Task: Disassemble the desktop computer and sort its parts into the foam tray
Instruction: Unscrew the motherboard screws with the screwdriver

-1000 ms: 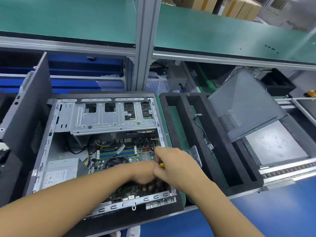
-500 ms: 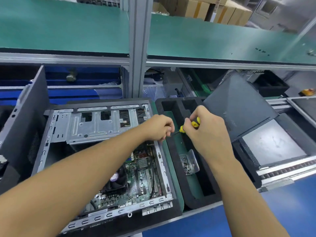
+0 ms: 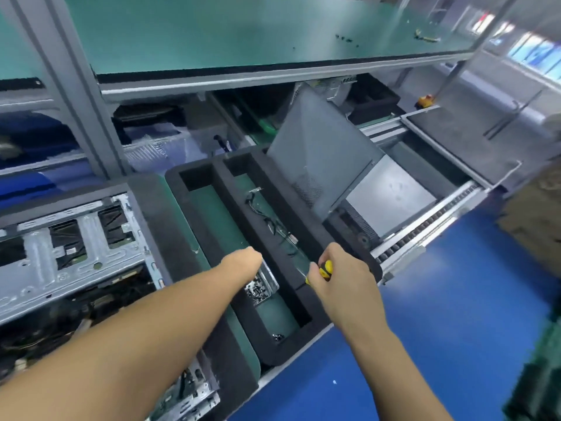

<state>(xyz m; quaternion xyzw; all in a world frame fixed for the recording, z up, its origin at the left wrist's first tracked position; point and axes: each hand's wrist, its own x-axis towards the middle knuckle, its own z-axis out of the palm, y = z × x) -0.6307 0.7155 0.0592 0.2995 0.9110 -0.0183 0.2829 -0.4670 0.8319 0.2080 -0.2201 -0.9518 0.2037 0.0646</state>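
Note:
The open computer case (image 3: 73, 238) lies at the left, its metal drive cage and motherboard showing. To its right sits the black foam tray (image 3: 230, 189) with two long slots. A small clear box of screws (image 3: 261, 288) stands in the left slot. My left hand (image 3: 243, 264) reaches over that box, fingers bent down and hidden from view. My right hand (image 3: 340, 279) is shut on a yellow-handled screwdriver (image 3: 323, 270) above the tray's right wall. A thin cable (image 3: 270, 220) lies in the right slot.
A grey side panel (image 3: 318, 159) leans on the tray's far right corner. Behind it a roller conveyor (image 3: 431, 220) carries a grey plate. A green shelf (image 3: 243, 31) overhangs the bench. Blue floor lies at the lower right.
Both hands have moved right from the case to the foam tray. My left hand now hovers over the screw box. The view has swung to the right.

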